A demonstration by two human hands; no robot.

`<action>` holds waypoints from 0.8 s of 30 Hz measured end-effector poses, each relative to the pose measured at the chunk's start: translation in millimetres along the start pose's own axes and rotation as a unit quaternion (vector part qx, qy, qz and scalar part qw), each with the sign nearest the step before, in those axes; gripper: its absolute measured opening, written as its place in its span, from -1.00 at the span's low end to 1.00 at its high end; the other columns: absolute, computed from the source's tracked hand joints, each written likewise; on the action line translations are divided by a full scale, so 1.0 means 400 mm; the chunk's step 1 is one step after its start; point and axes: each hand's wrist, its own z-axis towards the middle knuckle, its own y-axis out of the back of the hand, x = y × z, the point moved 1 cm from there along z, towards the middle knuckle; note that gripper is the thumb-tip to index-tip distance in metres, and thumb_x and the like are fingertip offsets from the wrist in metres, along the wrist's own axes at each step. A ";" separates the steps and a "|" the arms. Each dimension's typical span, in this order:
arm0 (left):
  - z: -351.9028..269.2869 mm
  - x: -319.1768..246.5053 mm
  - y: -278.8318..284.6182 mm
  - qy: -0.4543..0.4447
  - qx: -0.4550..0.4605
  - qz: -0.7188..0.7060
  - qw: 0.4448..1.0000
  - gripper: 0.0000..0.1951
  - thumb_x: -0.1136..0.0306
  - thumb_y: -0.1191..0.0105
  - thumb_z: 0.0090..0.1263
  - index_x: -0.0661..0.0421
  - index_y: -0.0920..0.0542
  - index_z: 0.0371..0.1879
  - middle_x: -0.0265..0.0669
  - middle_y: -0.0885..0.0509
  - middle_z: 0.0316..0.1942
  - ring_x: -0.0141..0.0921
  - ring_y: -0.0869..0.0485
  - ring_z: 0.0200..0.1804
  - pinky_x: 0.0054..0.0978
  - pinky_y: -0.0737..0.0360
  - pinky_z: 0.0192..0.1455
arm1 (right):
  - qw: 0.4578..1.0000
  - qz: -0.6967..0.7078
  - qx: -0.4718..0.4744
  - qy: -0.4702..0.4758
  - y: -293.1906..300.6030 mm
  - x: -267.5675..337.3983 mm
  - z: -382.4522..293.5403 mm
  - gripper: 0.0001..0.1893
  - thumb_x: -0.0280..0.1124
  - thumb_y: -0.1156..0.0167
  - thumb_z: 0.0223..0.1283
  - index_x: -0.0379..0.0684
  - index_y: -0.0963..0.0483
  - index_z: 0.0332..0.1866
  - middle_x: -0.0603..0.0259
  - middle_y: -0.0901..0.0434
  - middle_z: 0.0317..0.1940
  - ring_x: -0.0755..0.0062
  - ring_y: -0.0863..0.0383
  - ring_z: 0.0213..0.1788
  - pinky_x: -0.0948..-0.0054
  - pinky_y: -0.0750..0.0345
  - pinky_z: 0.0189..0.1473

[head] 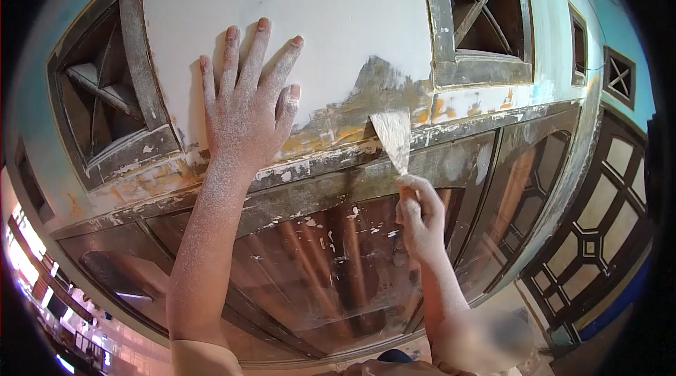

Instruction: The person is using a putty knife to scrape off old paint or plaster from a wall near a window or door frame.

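My left hand [248,93], coated in pale dust, lies flat on the white wall [327,11] with its fingers spread. My right hand [422,212] grips a putty knife [395,135], whose wide, whitish blade points up against the lower part of the wall. Around and above the blade is a rough grey patch [377,80] with orange-brown stains along its lower edge. Just below runs a worn wooden frame rail [338,162] with flaking white paint. My right fingers hide the knife's handle.
Wooden vent frames with crossed bars stand at left [153,59] and upper right [443,11]. Below the rail are paint-spotted glass panes [327,270] with curtains behind. A dark panelled door [597,207] is at the far right, and cables run down the wall above it.
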 end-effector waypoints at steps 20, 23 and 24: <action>-0.017 0.008 -0.003 0.009 -0.011 -0.016 1.000 -0.44 0.03 0.01 0.57 -0.54 -0.29 0.55 -0.48 -0.07 0.68 -0.21 0.00 0.69 0.18 0.16 0.67 | 0.998 -0.053 0.018 0.008 0.020 0.018 0.053 -0.74 -0.53 -0.02 0.47 -0.25 -0.56 0.13 0.48 -0.47 -0.40 0.76 -0.35 -0.42 0.64 -0.36 -0.34; -0.012 0.005 0.001 0.011 -0.008 -0.013 1.000 -0.43 0.04 0.00 0.56 -0.54 -0.30 0.55 -0.49 -0.07 0.68 -0.23 0.00 0.69 0.18 0.15 0.67 | 0.997 -0.070 0.022 0.021 0.025 0.058 0.084 -0.74 -0.53 -0.02 0.47 -0.25 -0.56 0.13 0.48 -0.47 -0.39 0.76 -0.34 -0.41 0.64 -0.36 -0.33; -0.010 0.006 0.003 0.010 -0.012 -0.014 1.000 -0.44 0.03 0.00 0.56 -0.54 -0.30 0.55 -0.49 -0.07 0.68 -0.23 0.00 0.69 0.18 0.15 0.67 | 0.998 -0.052 0.017 0.014 0.021 0.070 0.098 -0.74 -0.54 -0.01 0.47 -0.24 -0.57 0.13 0.48 -0.49 -0.37 0.76 -0.35 -0.41 0.65 -0.36 -0.33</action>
